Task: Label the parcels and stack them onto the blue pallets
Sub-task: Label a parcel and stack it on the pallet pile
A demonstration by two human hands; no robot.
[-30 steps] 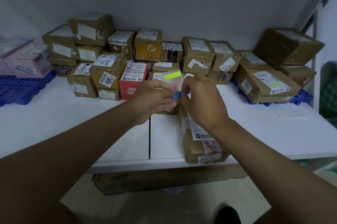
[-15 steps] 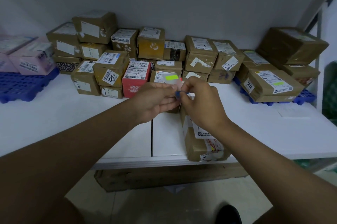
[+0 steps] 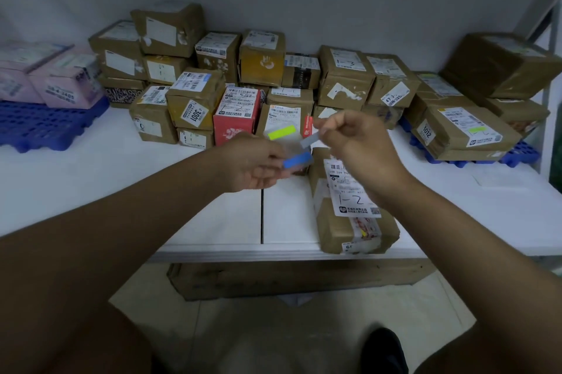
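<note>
Head view: left hand [image 3: 254, 163] holds a clear sticker sheet [image 3: 289, 147] by its lower edge, fingers curled round it; the sheet carries a yellow-green strip [image 3: 282, 132] near the top and a blue strip [image 3: 298, 159] near the bottom. Right hand [image 3: 357, 148] pinches a small pale label [image 3: 310, 140] between thumb and fingertip, just beside the sheet's right edge; whether the label touches the sheet cannot be told.

Both hands hover over the white tabletop [image 3: 76, 179]. Directly under the right wrist lies a long brown parcel [image 3: 349, 221] at the tabletop's front edge, its white shipping label marked "1-2" facing up.

Behind the hands, a pile of brown parcels [image 3: 194, 93] stands against the wall, with a red box [image 3: 237, 118] among them. At far left, a blue pallet [image 3: 39, 130] carries pink boxes [image 3: 60, 78]. At far right, a second blue pallet [image 3: 517, 154] carries larger brown parcels [image 3: 465, 133], stacked in two layers, one marked "3012".

Below the tabletop's edge a brown board [image 3: 289, 279] lies on the tiled floor.
</note>
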